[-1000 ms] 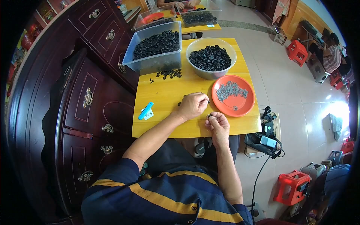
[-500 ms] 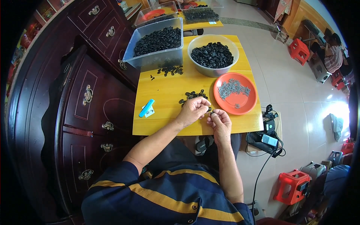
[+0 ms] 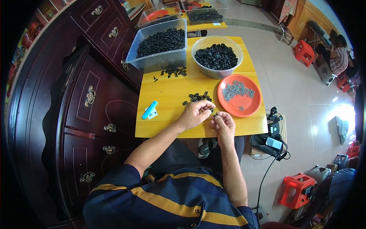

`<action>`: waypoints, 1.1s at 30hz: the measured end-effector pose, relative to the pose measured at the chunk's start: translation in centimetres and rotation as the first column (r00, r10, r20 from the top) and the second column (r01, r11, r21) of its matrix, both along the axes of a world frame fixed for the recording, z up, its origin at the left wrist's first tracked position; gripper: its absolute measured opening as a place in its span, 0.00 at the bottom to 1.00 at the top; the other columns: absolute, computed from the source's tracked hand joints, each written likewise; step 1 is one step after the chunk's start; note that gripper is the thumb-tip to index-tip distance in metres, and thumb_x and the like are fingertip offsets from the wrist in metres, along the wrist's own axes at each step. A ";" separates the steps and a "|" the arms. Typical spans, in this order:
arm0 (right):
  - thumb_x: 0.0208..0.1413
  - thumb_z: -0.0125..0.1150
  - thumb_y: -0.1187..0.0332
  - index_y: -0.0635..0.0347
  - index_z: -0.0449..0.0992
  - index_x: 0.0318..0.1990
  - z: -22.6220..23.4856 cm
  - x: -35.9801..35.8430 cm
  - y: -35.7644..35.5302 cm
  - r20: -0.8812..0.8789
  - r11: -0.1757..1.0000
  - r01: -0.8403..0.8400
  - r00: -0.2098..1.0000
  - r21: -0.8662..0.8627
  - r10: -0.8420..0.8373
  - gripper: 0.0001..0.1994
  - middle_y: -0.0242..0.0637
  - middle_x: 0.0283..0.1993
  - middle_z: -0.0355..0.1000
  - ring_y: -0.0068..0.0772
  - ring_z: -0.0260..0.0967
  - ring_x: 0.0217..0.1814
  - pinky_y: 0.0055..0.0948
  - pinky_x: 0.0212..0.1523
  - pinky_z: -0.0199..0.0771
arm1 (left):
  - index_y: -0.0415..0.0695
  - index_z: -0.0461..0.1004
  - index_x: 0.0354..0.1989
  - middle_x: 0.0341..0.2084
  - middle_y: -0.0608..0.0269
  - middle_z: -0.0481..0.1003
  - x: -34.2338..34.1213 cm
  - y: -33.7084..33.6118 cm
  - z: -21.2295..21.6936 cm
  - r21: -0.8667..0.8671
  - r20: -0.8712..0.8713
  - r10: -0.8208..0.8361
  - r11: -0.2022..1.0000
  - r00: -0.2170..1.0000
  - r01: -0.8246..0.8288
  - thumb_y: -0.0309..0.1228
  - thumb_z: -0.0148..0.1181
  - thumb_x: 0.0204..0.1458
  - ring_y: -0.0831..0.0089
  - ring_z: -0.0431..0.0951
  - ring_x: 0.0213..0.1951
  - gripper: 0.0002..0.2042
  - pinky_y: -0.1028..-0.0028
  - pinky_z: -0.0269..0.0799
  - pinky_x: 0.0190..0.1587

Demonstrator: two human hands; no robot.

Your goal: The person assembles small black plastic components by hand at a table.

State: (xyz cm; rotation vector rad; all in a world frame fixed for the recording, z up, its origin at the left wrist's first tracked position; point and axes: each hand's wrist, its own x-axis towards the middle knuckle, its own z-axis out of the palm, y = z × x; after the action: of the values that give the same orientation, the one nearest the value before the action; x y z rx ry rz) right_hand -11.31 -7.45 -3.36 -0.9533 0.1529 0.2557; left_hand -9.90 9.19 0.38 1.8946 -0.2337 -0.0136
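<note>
Near the front edge of the yellow table (image 3: 173, 128), my two hands are close together with a small gap between the fingertips. My left hand (image 3: 195, 114) pinches a small black plastic piece (image 3: 211, 110) between thumb and forefinger. The fingers of my right hand (image 3: 223, 125) are closed in a pinch as well, on something too small to name. Just beyond my left hand lies a loose heap of small black plastic pieces (image 3: 196, 97). An orange-red plate (image 3: 249, 108) stands beyond my right hand, bearing many thin grey pins (image 3: 237, 90).
Behind the heap stand a round translucent tub (image 3: 218, 72) and a rectangular clear bin (image 3: 164, 63), both full of black pieces. More black pieces (image 3: 174, 71) lie before the bin. A blue-handled cutter (image 3: 149, 110) rests at the left. Dark wooden drawers (image 3: 89, 99) border the table's left side.
The black piece at my left fingertips has shifted slightly up and left, so the gap to my right fingertips is a little wider. Otherwise the hands stay in place.
</note>
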 end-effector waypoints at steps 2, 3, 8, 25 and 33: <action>0.61 0.58 0.74 0.60 0.73 0.42 -0.1 0.1 0.0 0.001 1.000 -0.002 1.000 -0.014 0.002 0.04 0.28 0.33 0.73 0.17 0.72 0.31 0.17 0.31 0.71 | 0.39 0.77 0.46 0.36 0.63 0.80 -0.1 -0.1 0.3 -0.007 0.017 -0.010 1.000 1.000 0.010 0.22 0.56 0.55 0.81 0.79 0.36 0.11 0.77 0.76 0.42; 0.61 0.58 0.74 0.60 0.73 0.42 -0.2 0.1 0.0 0.003 1.000 -0.003 1.000 -0.027 0.003 0.04 0.28 0.33 0.73 0.17 0.72 0.31 0.17 0.31 0.70 | 0.39 0.77 0.46 0.35 0.63 0.81 -0.1 -0.1 0.4 -0.013 0.035 -0.022 1.000 0.999 0.022 0.22 0.56 0.55 0.80 0.80 0.36 0.10 0.77 0.76 0.42; 0.61 0.58 0.74 0.61 0.73 0.42 -0.5 0.1 0.1 0.029 0.999 -0.007 1.000 -0.042 0.008 0.04 0.27 0.32 0.73 0.17 0.71 0.31 0.16 0.30 0.69 | 0.39 0.78 0.45 0.35 0.62 0.81 -0.1 -0.1 0.3 0.057 0.064 -0.052 0.997 0.997 0.048 0.21 0.57 0.55 0.78 0.80 0.35 0.10 0.77 0.76 0.42; 0.61 0.59 0.74 0.62 0.73 0.42 0.3 -0.1 0.1 -0.002 0.994 -0.028 1.000 -0.102 0.028 0.04 0.28 0.33 0.74 0.16 0.72 0.30 0.16 0.32 0.72 | 0.38 0.80 0.44 0.34 0.59 0.79 0.5 0.2 0.3 0.079 0.160 -0.136 0.989 0.978 0.125 0.21 0.57 0.55 0.72 0.79 0.37 0.10 0.74 0.73 0.42; 0.60 0.60 0.75 0.64 0.73 0.41 -0.1 0.2 0.0 0.004 0.995 -0.040 0.999 -0.092 0.041 0.05 0.30 0.34 0.75 0.17 0.72 0.30 0.18 0.33 0.74 | 0.39 0.81 0.41 0.33 0.56 0.79 0.7 0.1 0.5 0.068 0.131 -0.140 0.989 0.982 0.132 0.21 0.58 0.53 0.65 0.81 0.36 0.09 0.71 0.76 0.41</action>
State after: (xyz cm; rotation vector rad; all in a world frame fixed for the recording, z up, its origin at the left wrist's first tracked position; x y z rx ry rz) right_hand -11.15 -7.41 -3.47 -1.0493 0.1407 0.2848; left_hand -9.20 9.26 0.83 1.9374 -0.4591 0.0158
